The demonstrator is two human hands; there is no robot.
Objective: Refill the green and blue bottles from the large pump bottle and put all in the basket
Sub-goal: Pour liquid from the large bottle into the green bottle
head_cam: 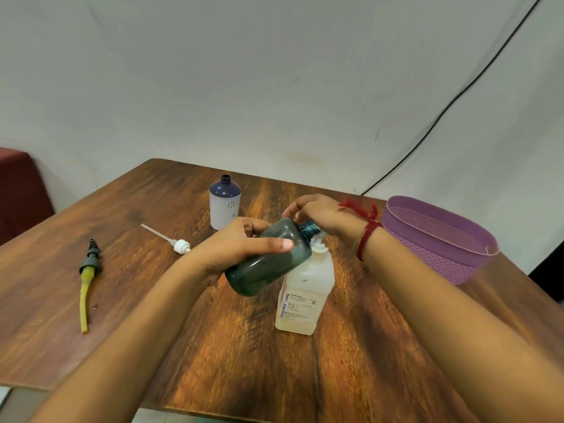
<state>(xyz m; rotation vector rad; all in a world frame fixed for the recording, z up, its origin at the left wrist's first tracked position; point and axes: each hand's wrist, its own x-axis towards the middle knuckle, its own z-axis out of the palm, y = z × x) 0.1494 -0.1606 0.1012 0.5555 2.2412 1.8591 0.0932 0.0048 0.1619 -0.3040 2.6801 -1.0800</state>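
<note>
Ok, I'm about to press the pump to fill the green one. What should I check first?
1. Green bottle uncapped: ok, its neck is open.
2. Grip on it: ok, the left hand holds the tilted body with fingers and thumb curled round it.
3. Neck lined up with the pump top: cannot tell. They are close, but the spot is blurred and partly hidden.
4. Right hand on the pump: cannot tell. It is over the top, but contact is hidden.
5. Large pump bottle upright on the table: ok.
6. Blue bottle ready for its turn: ok, upright and uncapped.
</note>
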